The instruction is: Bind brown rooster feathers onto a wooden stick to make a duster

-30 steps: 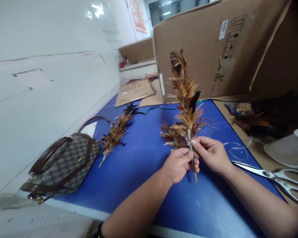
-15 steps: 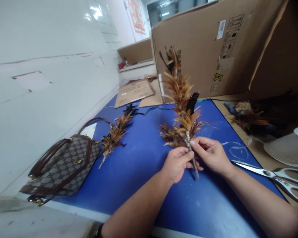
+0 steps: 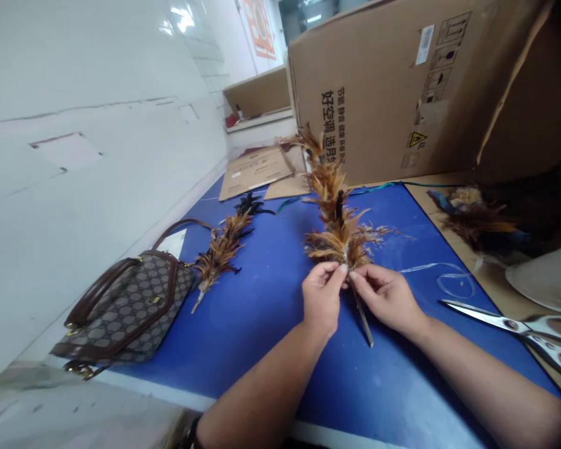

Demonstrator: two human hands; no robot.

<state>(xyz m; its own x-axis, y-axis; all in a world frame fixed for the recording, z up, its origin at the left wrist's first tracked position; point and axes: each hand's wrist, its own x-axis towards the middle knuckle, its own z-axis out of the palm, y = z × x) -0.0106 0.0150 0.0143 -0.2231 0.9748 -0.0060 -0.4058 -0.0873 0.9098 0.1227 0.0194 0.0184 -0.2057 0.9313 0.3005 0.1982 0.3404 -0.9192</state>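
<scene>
A feather duster (image 3: 331, 187) with brown, orange and black feathers points away from me over the blue tabletop (image 3: 262, 337). My left hand (image 3: 321, 293) is closed on it, thumb and index pinching where the lowest feathers meet the stick. The thin stick (image 3: 364, 321) slants bare towards me below the fingers. Close beside, my right hand (image 3: 387, 298) pinches at the same binding. A clear plastic string (image 3: 457, 276) runs from behind this hand to a loose loop on the table; its end at the fingertips is too small to make out.
To the left lie a second feather duster (image 3: 222, 249) and a patterned handbag (image 3: 126, 312). Open scissors (image 3: 509, 323) rest at right, near loose feathers (image 3: 481, 221) and a whitish container (image 3: 542, 284). A large cardboard box (image 3: 378, 100) and flat cardboard (image 3: 255, 173) stand behind.
My left hand has moved up the stick to the feather base, and the right hand has shifted slightly down beside it. The duster's tip has lowered and swung left.
</scene>
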